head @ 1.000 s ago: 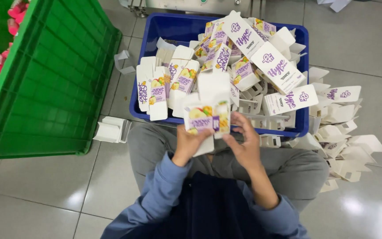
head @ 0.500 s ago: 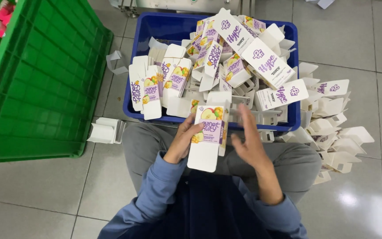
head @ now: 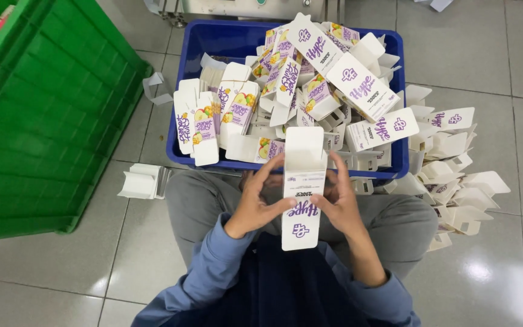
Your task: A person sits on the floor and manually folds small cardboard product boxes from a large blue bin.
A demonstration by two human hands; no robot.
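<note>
Your left hand [head: 255,209] and right hand [head: 339,206] hold one white carton [head: 302,188] between them at lower centre of the frame, fingers pressed on its two long sides. Its long axis runs up and down the frame, open flap end toward the top, purple-marked face toward you. Both hands sit equally near it. Just above, the blue crate [head: 213,42] is heaped with similar white-and-purple cartons bearing fruit pictures. Plain folded cartons [head: 455,194] spill onto the floor at right; a green crate [head: 43,121] fills the left.
</note>
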